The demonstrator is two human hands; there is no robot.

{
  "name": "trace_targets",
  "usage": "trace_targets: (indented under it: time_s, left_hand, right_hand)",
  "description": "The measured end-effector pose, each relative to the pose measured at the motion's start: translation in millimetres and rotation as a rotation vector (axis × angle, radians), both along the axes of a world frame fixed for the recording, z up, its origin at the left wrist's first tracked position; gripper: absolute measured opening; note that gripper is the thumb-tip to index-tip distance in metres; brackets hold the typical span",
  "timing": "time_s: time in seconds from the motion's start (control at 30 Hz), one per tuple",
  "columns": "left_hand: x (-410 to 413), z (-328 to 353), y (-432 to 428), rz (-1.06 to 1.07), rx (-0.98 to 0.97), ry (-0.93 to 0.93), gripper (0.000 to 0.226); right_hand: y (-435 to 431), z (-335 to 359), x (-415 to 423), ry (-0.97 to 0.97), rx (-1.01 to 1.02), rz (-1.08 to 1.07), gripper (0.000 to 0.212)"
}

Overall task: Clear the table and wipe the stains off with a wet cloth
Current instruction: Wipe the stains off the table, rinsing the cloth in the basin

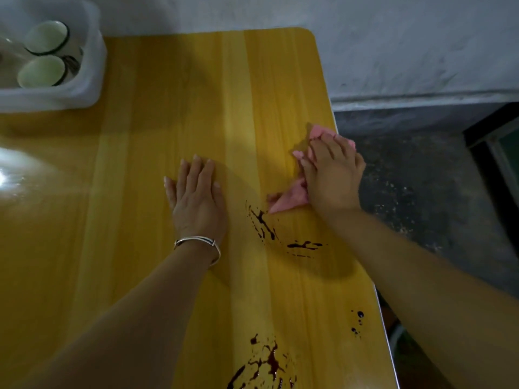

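1. Yellow wood-grain table; dark stains lie near its right edge.
2. Left hand: flat, palm down on the tabletop, holding nothing.
3. Right hand: fingers extended, pressing the pink cloth onto the table, just beyond the stains.
4. White tub, far left: contains cups.

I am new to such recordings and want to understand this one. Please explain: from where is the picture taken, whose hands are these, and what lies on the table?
No machine is here: a person works with two bare hands. The one picture comes from a camera worn on the person's head, looking forward and down. The left hand, a bracelet at its wrist, lies flat on the yellow table. The right hand presses a pink cloth onto the table near its right edge. Some dark stains lie just beside the cloth, more near the bottom of the picture. At the top left stands a white plastic tub holding two pale cups.
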State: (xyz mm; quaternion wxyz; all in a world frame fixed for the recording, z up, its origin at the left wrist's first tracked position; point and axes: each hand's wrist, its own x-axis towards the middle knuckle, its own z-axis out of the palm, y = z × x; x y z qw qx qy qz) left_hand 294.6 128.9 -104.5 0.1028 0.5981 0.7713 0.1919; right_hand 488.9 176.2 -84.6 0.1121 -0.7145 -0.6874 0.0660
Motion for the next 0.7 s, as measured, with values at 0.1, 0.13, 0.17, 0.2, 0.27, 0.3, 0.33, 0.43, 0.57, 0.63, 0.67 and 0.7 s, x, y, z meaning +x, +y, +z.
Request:
trace_targets:
  time_s: [0.1, 0.13, 0.17, 0.2, 0.27, 0.3, 0.33, 0.43, 0.57, 0.63, 0.67, 0.7]
  left_hand:
    - [0, 2, 1, 0.03, 0.062, -0.08, 0.05]
    - [0, 3, 1, 0.043, 0.08, -0.124, 0.05]
    - [-2, 3, 1, 0.056, 0.095, -0.172, 0.05]
    - [-3, 5, 1, 0.07, 0.109, -0.22, 0.049]
    - [-5, 7, 0, 0.088, 0.128, -0.299, 0.046]
    - [-6, 8, -1, 0.095, 0.13, -0.323, 0.044]
    - [-6, 9, -2, 0.099, 0.129, -0.34, 0.042]
    - [-7, 11, -3, 0.113, 0.121, -0.381, 0.038]
    - [-7, 13, -3, 0.135, 0.124, -0.408, 0.038]
    - [-7, 13, -2, 0.132, 0.127, -0.421, 0.037]
    - [-8, 14, -2, 0.129, 0.124, -0.426, 0.037]
    - [-9, 15, -2, 0.126, 0.118, -0.435, 0.037]
  right_hand:
    - [15, -5, -53, -0.013, -0.023, -0.124, 0.038]
    - [15, -9, -74, -0.003, -0.037, -0.062, 0.036]
    - [13, -12, -94, 0.011, -0.028, 0.03, 0.035]
    - [11, -12, -107, 0.021, 0.01, 0.122, 0.035]
    - [13, -7, -105, 0.024, 0.084, 0.282, 0.039]
    - [16, -3, -92, 0.022, 0.05, 0.379, 0.039]
    - [21, -3, -75, 0.006, 0.062, 0.444, 0.037]
    - [38, -3, -15, -0.039, 0.029, 0.217, 0.033]
    - [34, -4, -23, 0.029, 0.02, -0.117, 0.039]
    - [20, -7, -59, 0.185, 0.072, -0.024, 0.029]
    - [10, -7, -78, 0.23, 0.09, 0.112, 0.024]
    - [-1, -6, -94, 0.234, 0.083, 0.24, 0.022]
